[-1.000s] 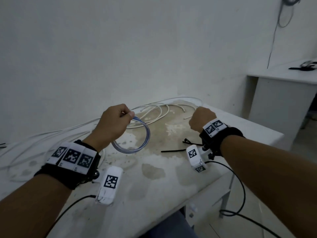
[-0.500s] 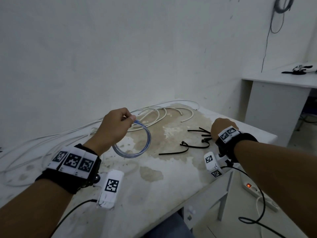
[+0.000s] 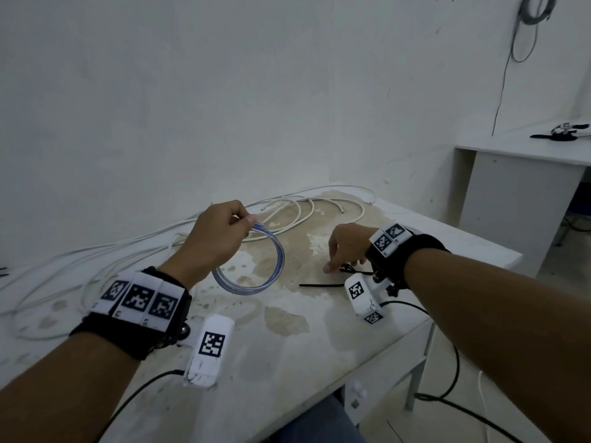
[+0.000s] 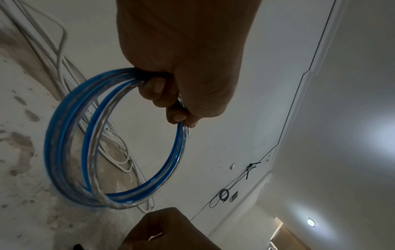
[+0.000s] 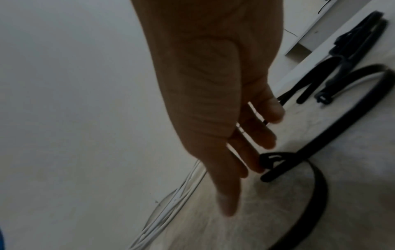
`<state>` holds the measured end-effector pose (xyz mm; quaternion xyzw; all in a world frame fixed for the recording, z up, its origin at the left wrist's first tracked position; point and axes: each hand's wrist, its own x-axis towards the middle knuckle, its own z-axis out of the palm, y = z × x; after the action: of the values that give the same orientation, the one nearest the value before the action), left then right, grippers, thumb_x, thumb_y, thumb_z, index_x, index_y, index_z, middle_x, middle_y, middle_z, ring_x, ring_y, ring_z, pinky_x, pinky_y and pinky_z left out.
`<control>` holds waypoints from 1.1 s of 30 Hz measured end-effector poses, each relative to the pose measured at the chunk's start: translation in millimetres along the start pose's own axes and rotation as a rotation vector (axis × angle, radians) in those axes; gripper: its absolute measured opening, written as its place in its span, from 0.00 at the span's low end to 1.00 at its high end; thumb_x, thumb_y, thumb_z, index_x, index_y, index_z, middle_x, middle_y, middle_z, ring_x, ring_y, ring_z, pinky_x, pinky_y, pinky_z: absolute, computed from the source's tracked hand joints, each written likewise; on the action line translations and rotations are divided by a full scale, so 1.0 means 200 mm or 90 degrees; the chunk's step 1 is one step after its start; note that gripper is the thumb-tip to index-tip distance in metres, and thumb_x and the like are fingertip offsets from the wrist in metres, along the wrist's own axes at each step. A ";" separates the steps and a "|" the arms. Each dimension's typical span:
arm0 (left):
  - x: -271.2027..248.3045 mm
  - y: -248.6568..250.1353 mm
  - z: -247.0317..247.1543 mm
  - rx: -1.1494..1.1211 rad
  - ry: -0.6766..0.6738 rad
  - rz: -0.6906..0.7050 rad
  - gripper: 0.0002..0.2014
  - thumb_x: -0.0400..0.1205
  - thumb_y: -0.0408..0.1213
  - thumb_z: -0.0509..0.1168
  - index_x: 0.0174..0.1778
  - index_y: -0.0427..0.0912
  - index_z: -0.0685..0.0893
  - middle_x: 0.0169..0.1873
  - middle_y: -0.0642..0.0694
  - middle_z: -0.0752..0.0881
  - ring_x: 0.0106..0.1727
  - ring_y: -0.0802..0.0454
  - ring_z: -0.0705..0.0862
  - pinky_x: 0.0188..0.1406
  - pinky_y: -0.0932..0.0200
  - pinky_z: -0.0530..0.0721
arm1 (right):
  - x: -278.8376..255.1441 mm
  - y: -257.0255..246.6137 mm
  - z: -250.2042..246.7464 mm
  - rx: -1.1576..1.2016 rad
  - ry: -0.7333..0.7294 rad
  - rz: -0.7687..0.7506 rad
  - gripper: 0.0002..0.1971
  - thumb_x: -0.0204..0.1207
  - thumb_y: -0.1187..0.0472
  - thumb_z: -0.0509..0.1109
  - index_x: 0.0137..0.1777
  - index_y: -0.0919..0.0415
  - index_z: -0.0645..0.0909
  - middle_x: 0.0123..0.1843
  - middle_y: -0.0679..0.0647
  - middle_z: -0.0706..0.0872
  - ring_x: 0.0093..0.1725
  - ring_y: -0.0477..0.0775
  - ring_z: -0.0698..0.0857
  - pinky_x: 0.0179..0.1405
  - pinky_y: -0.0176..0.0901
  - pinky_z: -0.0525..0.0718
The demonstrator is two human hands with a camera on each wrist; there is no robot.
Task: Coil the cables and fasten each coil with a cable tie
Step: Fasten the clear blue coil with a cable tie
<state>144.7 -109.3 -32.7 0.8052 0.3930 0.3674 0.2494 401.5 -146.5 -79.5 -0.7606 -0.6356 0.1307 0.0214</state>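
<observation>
At centre left of the head view, the person's left hand (image 3: pixel 215 238) is raised above a stained white table (image 3: pixel 281 356), its grip clenched around the top of a blue and clear coiled cable (image 3: pixel 256 276). The coil hangs as a ring below the fist; in the left wrist view the curled fingers (image 4: pixel 157 88) wrap several loops together. At centre right, the right hand (image 3: pixel 347 247) reaches down with its grip released, fingers straight and slightly spread, fingertips (image 5: pixel 227 205) close above the table beside black cable ties (image 5: pixel 333 94). Whether they touch a tie cannot be told. Loose white cables (image 3: pixel 297 215) lie across the far part of the table, along the wall.
</observation>
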 end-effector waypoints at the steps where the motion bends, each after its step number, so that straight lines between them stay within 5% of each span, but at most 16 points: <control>1: 0.00 -0.01 -0.02 -0.003 0.004 -0.001 0.12 0.85 0.41 0.65 0.40 0.38 0.83 0.30 0.42 0.84 0.29 0.50 0.75 0.29 0.58 0.72 | 0.01 0.00 0.00 -0.005 -0.010 0.007 0.19 0.68 0.48 0.82 0.44 0.66 0.89 0.37 0.57 0.91 0.34 0.55 0.89 0.35 0.47 0.91; 4: 0.00 -0.05 -0.06 -0.011 0.019 -0.011 0.11 0.85 0.41 0.65 0.40 0.38 0.83 0.30 0.44 0.84 0.29 0.51 0.75 0.31 0.58 0.72 | 0.04 -0.02 0.01 -0.012 -0.046 0.018 0.11 0.68 0.59 0.81 0.43 0.69 0.90 0.40 0.64 0.92 0.39 0.62 0.92 0.43 0.57 0.92; 7: 0.01 -0.09 -0.09 -0.017 0.028 -0.021 0.12 0.84 0.41 0.65 0.40 0.38 0.83 0.29 0.46 0.83 0.29 0.51 0.75 0.32 0.58 0.71 | 0.04 -0.05 -0.02 -0.034 -0.034 0.021 0.08 0.70 0.63 0.80 0.46 0.67 0.90 0.37 0.61 0.92 0.33 0.58 0.91 0.44 0.52 0.92; 10: 0.00 -0.11 -0.09 -0.025 0.020 -0.025 0.12 0.85 0.41 0.65 0.39 0.38 0.83 0.29 0.45 0.83 0.28 0.52 0.73 0.30 0.59 0.71 | 0.03 -0.09 -0.06 -0.048 0.078 0.023 0.13 0.71 0.55 0.81 0.48 0.65 0.88 0.37 0.53 0.86 0.28 0.48 0.82 0.29 0.41 0.86; 13: 0.00 -0.14 -0.09 -0.029 0.017 -0.024 0.12 0.85 0.41 0.65 0.39 0.38 0.83 0.29 0.45 0.83 0.27 0.52 0.73 0.29 0.60 0.71 | 0.02 -0.10 -0.06 -0.107 0.030 0.085 0.17 0.71 0.51 0.81 0.44 0.67 0.85 0.42 0.58 0.87 0.36 0.54 0.84 0.34 0.44 0.86; 17: 0.00 -0.16 -0.11 -0.040 0.016 -0.023 0.12 0.85 0.40 0.65 0.39 0.38 0.82 0.27 0.46 0.82 0.24 0.55 0.71 0.27 0.62 0.70 | 0.04 -0.06 0.00 -0.098 -0.012 0.127 0.16 0.72 0.60 0.78 0.27 0.62 0.77 0.27 0.55 0.81 0.39 0.61 0.91 0.31 0.45 0.86; 21: -0.01 -0.19 -0.14 -0.048 0.022 -0.026 0.12 0.85 0.40 0.65 0.40 0.37 0.82 0.28 0.45 0.82 0.25 0.54 0.71 0.27 0.62 0.70 | 0.05 -0.12 0.01 -0.133 0.048 0.135 0.14 0.73 0.58 0.77 0.32 0.65 0.81 0.31 0.56 0.83 0.34 0.57 0.86 0.38 0.47 0.86; 25: 0.00 -0.22 -0.16 -0.042 0.032 -0.036 0.11 0.85 0.40 0.65 0.41 0.37 0.83 0.28 0.46 0.82 0.22 0.57 0.71 0.26 0.63 0.70 | 0.07 -0.20 -0.07 -0.140 0.153 0.059 0.12 0.75 0.53 0.76 0.50 0.61 0.89 0.51 0.54 0.90 0.51 0.56 0.88 0.52 0.46 0.86; 33: 0.00 -0.22 -0.21 -0.058 0.047 -0.030 0.11 0.85 0.42 0.65 0.40 0.40 0.83 0.30 0.40 0.84 0.28 0.52 0.75 0.29 0.60 0.72 | 0.18 -0.56 -0.15 0.091 0.403 -0.188 0.02 0.73 0.57 0.77 0.43 0.54 0.90 0.43 0.48 0.91 0.42 0.49 0.85 0.44 0.39 0.75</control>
<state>91.1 -79.4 -37.7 0.7694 0.4036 0.4084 0.2800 306.2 -86.5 -35.4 -0.6596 -0.6901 -0.0717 0.2889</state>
